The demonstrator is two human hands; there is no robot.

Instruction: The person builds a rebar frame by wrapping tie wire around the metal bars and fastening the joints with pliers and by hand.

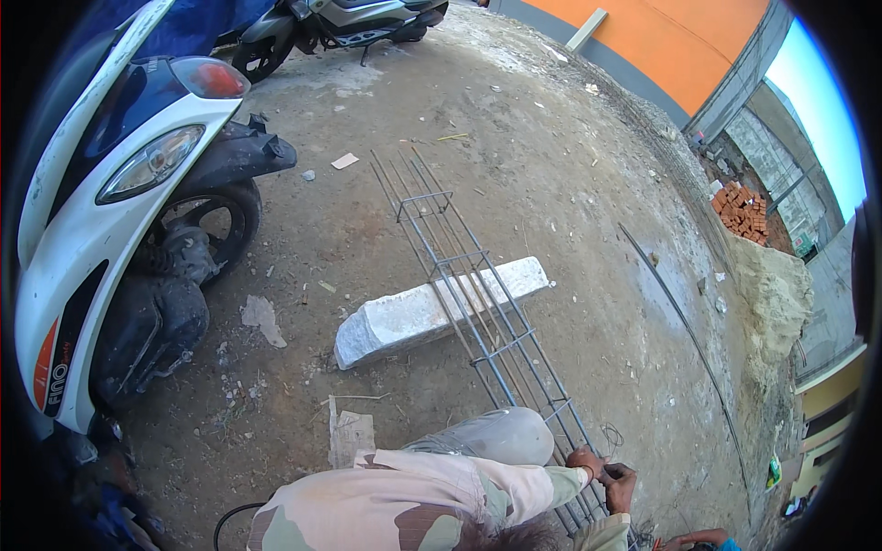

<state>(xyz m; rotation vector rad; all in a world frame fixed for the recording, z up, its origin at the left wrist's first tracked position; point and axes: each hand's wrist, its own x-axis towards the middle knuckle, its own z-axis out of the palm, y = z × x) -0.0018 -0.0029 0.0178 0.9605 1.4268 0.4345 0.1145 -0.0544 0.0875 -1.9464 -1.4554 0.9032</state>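
Note:
A long cage of thin steel rebar (491, 321), with square stirrups along it, slants from the upper middle down to my hands. It rests across a white, rough-edged block or beam (404, 317). At the cage's near part, my left hand (585, 462), with a band at the wrist, is closed against the bars beside a stirrup. My right hand (620, 489) is closed too, just right of the left and almost touching it. What the fingers pinch is hidden or too small to make out. My bent knee (514, 436) is beside the cage.
A white scooter (138, 211) stands close on the left, another motorbike (340, 28) farther back. A long dark rod (684, 321) lies on the dirt at right. Beyond are a sand heap (772, 312) and stacked bricks (740, 211). Another person's arm (698, 539) shows at bottom right.

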